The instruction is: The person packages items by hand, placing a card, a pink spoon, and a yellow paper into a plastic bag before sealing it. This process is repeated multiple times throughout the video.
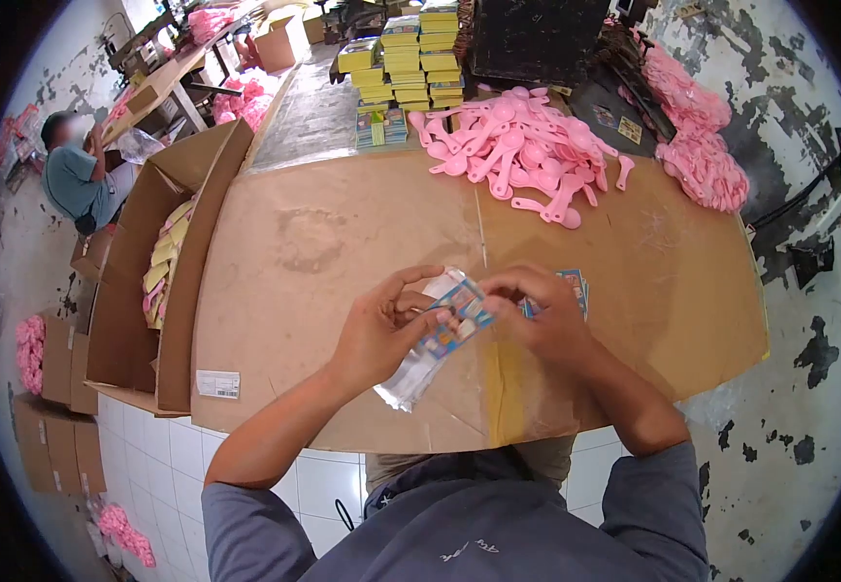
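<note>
My left hand point(377, 330) is closed, thumb and fingers pinching a blue printed card point(454, 328) with small coloured pictures. The fingers of my right hand point(542, 308) are bent and pressed together at the card's upper right edge, slightly blurred. Beneath the card and my left hand lie silvery clear plastic sleeves point(409, 380), slanted on the cardboard-covered table point(333, 233). A small stack of similar printed cards point(574, 283) shows partly behind my right hand, which hides the rest of it.
Pink plastic spoons point(527, 145) lie heaped at the table's far side. Beside them rise stacks of yellow-edged cards point(401, 58). An open cardboard box point(129, 291) with yellow and pink packets stands left. Pink bundles point(702, 145) hang far right. Another person point(85, 175) sits at the back left.
</note>
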